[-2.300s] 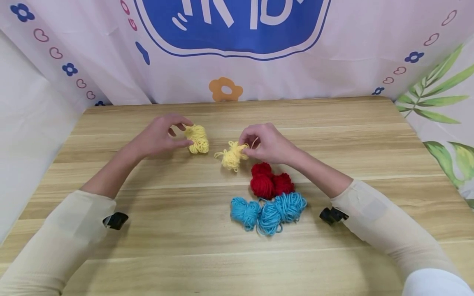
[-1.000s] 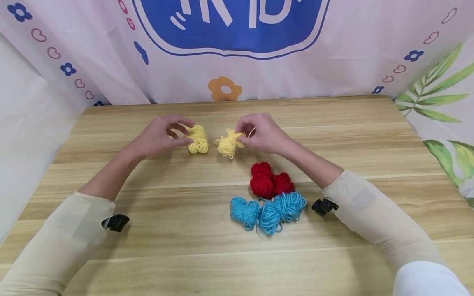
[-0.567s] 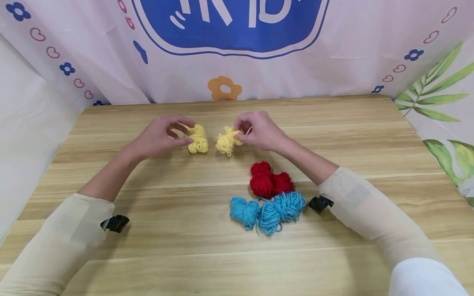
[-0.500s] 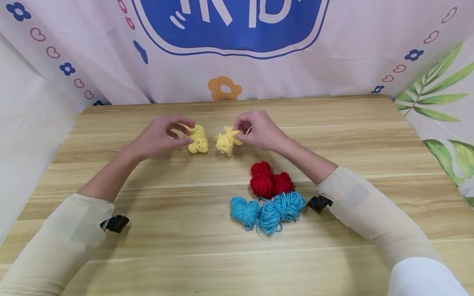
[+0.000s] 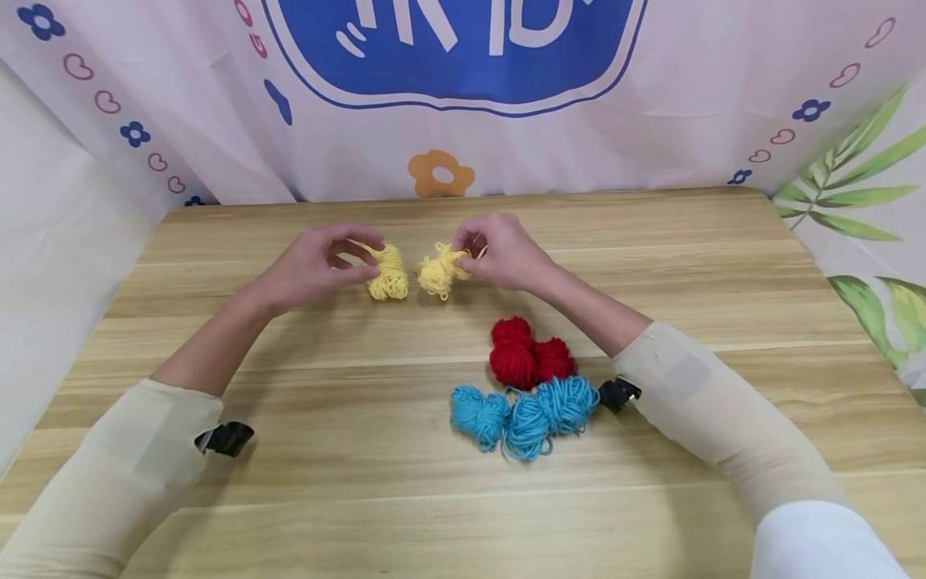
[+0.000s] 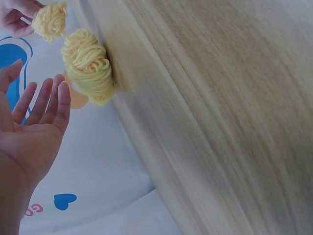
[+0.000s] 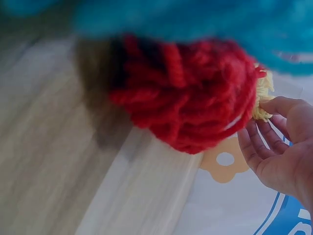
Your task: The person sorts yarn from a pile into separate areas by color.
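Note:
Two small yellow yarn skeins are toward the far side of the table. The left skein (image 5: 391,275) lies on the wood beside my left hand (image 5: 313,264), whose fingers are spread and loosely bent; the left wrist view shows the open palm apart from the skein (image 6: 89,68). A short gap to its right, my right hand (image 5: 504,254) pinches the looser, loopy skein (image 5: 437,275) between thumb and fingers. In the right wrist view, a red ball in front partly hides this yellow skein (image 7: 264,93).
Several red yarn balls (image 5: 514,363) sit bunched right of centre, below my right forearm. Blue yarn skeins (image 5: 528,426) lie against them on the near side, close to the right wrist camera (image 5: 620,394). A printed curtain (image 5: 362,153) hangs behind the table (image 5: 325,482).
My right hand has moved left and a little farther back with its yellow skein, narrowing the gap to the other one. The left hand has hardly moved.

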The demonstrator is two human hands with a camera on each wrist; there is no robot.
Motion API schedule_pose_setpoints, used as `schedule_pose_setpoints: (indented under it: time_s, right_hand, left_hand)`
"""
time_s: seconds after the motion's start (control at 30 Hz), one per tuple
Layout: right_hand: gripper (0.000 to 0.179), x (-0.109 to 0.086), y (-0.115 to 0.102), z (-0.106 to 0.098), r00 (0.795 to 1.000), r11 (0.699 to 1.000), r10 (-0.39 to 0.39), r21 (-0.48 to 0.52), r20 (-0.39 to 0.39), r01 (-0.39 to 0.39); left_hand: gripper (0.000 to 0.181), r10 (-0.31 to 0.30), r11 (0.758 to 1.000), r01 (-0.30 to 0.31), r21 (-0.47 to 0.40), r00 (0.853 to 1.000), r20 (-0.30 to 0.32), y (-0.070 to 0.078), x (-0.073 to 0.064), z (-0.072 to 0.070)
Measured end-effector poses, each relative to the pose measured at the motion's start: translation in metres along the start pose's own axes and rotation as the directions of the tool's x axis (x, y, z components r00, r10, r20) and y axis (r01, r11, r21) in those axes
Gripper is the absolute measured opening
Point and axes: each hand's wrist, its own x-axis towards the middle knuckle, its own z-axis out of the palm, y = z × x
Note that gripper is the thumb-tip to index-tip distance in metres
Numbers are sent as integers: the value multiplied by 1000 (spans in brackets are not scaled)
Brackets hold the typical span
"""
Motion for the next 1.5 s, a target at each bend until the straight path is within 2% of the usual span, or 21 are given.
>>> schedule_pose_setpoints:
  time_s: [0.4, 0.97, 1.5]
  right_hand:
    - [6, 7, -1, 2, 1000, 1000, 24, -14, 16, -24]
    - [7, 17, 5, 6, 997, 997, 75, -17, 35, -75]
    - [7, 31, 5, 11, 995, 999, 47, -2, 86, -47]
  left_hand:
    - [47, -34, 997, 34, -76, 999, 6, -1, -1, 2]
    - [50, -15, 991, 21, -135, 999, 48, -2, -3, 2]
    - [51, -11, 987, 23, -162, 997, 70, 2, -3, 5]
